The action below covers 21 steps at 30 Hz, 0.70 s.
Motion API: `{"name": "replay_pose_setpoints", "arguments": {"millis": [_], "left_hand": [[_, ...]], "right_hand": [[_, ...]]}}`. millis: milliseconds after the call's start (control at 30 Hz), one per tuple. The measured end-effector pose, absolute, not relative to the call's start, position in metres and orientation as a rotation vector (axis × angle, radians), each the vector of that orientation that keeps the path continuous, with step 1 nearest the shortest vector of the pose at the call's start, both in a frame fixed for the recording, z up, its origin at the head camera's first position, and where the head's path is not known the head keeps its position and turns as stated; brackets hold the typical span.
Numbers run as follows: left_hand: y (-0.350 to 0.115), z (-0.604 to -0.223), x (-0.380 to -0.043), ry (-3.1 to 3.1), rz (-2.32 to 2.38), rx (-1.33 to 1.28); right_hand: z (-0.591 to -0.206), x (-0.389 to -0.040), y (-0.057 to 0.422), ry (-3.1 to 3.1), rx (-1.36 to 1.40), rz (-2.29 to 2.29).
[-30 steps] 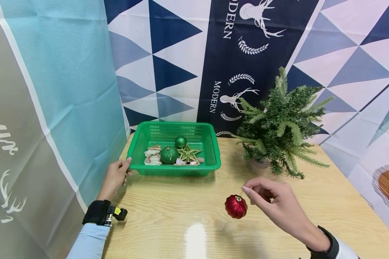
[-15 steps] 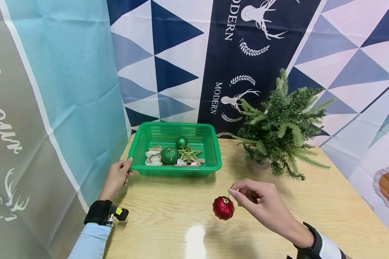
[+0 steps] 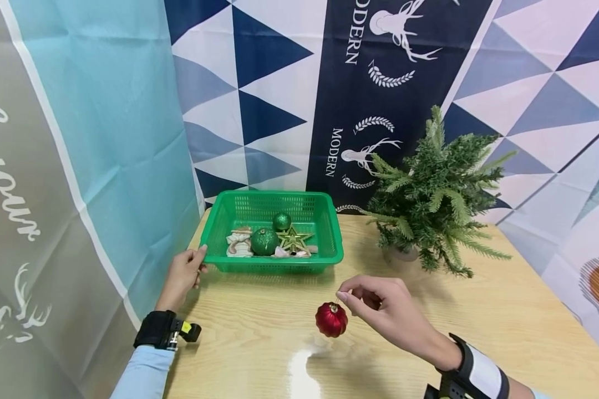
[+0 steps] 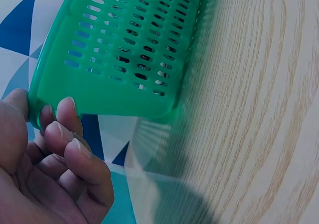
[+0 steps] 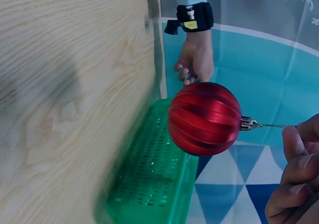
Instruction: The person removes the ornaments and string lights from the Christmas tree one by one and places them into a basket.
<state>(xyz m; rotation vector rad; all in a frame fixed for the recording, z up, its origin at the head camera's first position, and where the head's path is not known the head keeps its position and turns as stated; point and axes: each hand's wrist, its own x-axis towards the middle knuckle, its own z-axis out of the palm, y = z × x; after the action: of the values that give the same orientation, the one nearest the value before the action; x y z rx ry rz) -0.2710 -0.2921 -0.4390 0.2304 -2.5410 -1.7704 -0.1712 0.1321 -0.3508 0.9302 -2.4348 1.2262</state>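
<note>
From its string loop hangs a ribbed red Christmas ball (image 3: 331,320), with a metal cap, pinched between thumb and forefinger of my right hand (image 3: 379,305). The ball is held above the table, in front of the basket; the right wrist view shows the taut loop (image 5: 271,126) close up. My left hand (image 3: 183,271) grips the near left corner of a green plastic basket (image 3: 274,265), thumb over the rim and fingers beneath it in the left wrist view. Inside the basket lie two glittery green balls (image 3: 264,242), a gold star (image 3: 293,240) and several pale ornaments (image 3: 239,244).
A small artificial fir tree (image 3: 434,199) in a pot stands at the back right of the wooden table (image 3: 249,332). Patterned curtains (image 3: 269,83) close in the back and the left side. Each wrist wears a black strap with a camera.
My right hand has carried the red ball leftward across the table, from near the tree toward the front of the basket. My left hand keeps its grip on the basket corner.
</note>
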Motion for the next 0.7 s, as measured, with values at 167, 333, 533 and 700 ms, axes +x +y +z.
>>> {"name": "replay_pose_setpoints", "arguments": {"millis": [167, 333, 533, 700], "left_hand": [[-0.292, -0.442, -0.272, -2.529, -1.793, 0.242], [-0.293, -0.442, -0.272, -2.527, -1.793, 0.258], [-0.293, -0.441, -0.272, -2.538, -1.788, 0.241], [-0.293, -0.442, -0.273, -2.547, -1.782, 0.239]], "right_hand": [[-0.353, -0.177, 0.125, -2.419, 0.971, 1.252], [-0.352, -0.183, 0.119, -2.416, 0.985, 1.236], [-0.352, -0.189, 0.117, -2.427, 0.988, 1.217], [-0.352, -0.196, 0.113, -2.435, 0.992, 1.204]]}}
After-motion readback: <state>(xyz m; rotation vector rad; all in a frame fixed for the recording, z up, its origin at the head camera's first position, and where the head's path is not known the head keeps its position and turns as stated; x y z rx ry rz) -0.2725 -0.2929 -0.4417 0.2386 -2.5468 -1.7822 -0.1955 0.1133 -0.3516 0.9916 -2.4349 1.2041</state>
